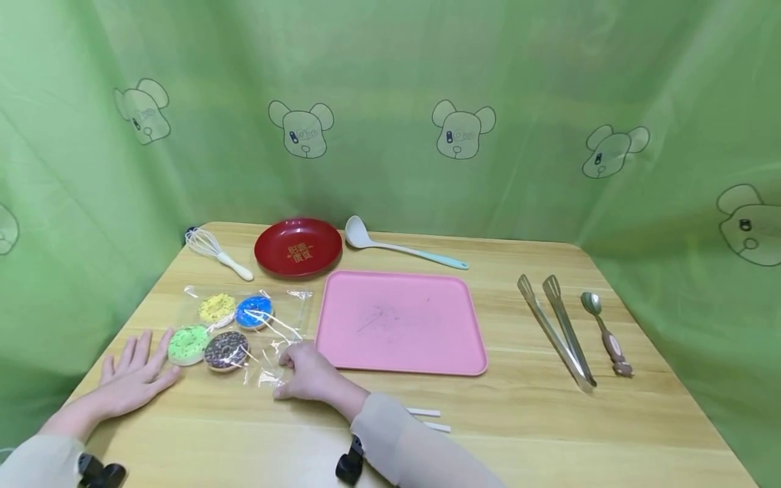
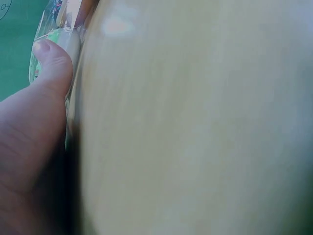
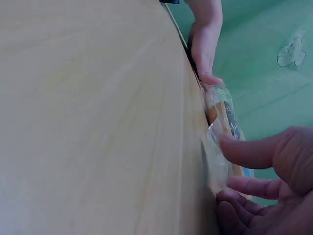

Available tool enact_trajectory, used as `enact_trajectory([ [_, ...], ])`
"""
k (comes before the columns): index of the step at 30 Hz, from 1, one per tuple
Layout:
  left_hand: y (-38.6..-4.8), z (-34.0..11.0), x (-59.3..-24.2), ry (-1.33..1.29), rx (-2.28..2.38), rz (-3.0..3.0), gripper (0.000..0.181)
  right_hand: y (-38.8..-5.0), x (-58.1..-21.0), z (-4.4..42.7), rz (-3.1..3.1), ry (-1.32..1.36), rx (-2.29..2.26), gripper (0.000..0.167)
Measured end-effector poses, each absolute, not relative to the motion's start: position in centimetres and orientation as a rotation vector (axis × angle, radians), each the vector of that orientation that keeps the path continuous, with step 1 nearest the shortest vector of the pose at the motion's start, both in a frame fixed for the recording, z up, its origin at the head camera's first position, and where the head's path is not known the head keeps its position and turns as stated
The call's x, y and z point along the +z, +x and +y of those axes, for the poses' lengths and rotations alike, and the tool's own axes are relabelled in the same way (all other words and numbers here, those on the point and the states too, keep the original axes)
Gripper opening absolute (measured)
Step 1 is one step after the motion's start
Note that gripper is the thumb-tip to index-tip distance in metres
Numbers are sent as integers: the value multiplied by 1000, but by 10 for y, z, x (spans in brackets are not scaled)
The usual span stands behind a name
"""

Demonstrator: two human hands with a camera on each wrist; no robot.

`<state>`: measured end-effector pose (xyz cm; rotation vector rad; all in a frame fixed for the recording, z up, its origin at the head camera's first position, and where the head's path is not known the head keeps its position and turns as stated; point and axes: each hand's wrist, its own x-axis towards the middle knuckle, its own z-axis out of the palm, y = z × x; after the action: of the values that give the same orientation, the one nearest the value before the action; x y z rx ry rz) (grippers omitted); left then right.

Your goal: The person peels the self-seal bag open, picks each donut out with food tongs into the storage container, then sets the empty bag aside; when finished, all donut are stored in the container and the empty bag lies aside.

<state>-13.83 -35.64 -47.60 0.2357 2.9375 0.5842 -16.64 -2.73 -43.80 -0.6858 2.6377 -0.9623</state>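
A clear plastic bag (image 1: 291, 306) lies on the left of the table with several toy donuts in or under it: yellow (image 1: 216, 307), blue (image 1: 254, 312), green (image 1: 188, 343) and dark brown sprinkled (image 1: 227, 350). My left hand (image 1: 135, 379) rests beside the green donut, fingers spread and straight; its thumb (image 2: 53, 63) is against the plastic in the left wrist view. At the bag's near right corner, my right hand (image 1: 312, 373) holds the plastic with bent fingers and thumb (image 3: 249, 151). Some of its fingertips are hidden by the film.
Right of the bag lies a pink tray (image 1: 403, 322). Behind are a whisk (image 1: 218, 253), a red plate (image 1: 299, 247) and a ladle (image 1: 403, 248). Tongs (image 1: 558, 332) and a spoon (image 1: 607, 334) lie at right. White sticks (image 1: 424, 411) show past my right forearm.
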Motion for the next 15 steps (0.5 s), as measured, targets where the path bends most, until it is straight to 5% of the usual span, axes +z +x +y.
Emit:
enact_trajectory([
  [5,-138,-355,-477,229,583,2942,75,-164,-440,-36,2728,-676,-777,48],
  [11,-138,-357,-476,231,573,2949,75,-163,-442,-38,2753,-687,-795,17],
  [15,-137,-356,-476,235,577,2959,74,-164,-441,-34,2722,-763,-884,20],
])
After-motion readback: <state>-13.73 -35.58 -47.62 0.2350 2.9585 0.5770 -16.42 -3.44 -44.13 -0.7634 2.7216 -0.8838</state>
